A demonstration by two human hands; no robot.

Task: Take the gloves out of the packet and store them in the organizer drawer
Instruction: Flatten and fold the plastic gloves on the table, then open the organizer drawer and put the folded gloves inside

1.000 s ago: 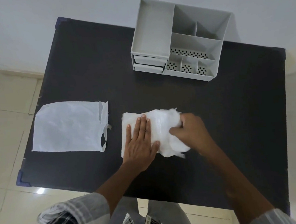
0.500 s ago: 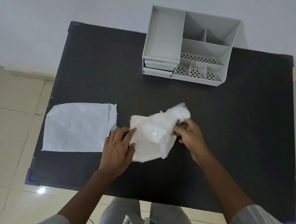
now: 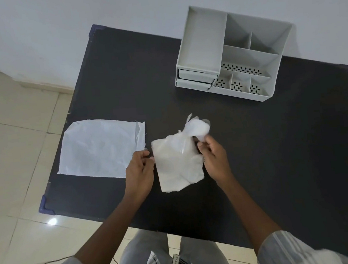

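The bundle of thin, translucent white plastic gloves (image 3: 178,165) sits just above the middle of the dark rectangular table (image 3: 277,153), held between the two hands a little nearer the front edge than the back. The left hand (image 3: 140,174) pinches the bundle's left edge between thumb and curled fingertips. The right hand (image 3: 214,157) is closed on the upper right part, where a crumpled white tuft of the plastic (image 3: 197,127) sticks up past the fingers toward the back edge. The lower part of the bundle hangs loose and wrinkled between the wrists; whether it touches the tabletop I cannot tell.

Just beside the left hand, toward the table's left edge, the flat white paper packet (image 3: 100,151) lies with its torn open side facing the gloves.

Well apart from all this, at the back edge toward the right corner, stands the light grey plastic desk organizer (image 3: 236,55). Its two shallow drawers (image 3: 194,79) at the lower left front are pushed in, and its open compartments look bare, several with perforated floors.

Blue plastic caps (image 3: 46,206) cover the table's left corners.
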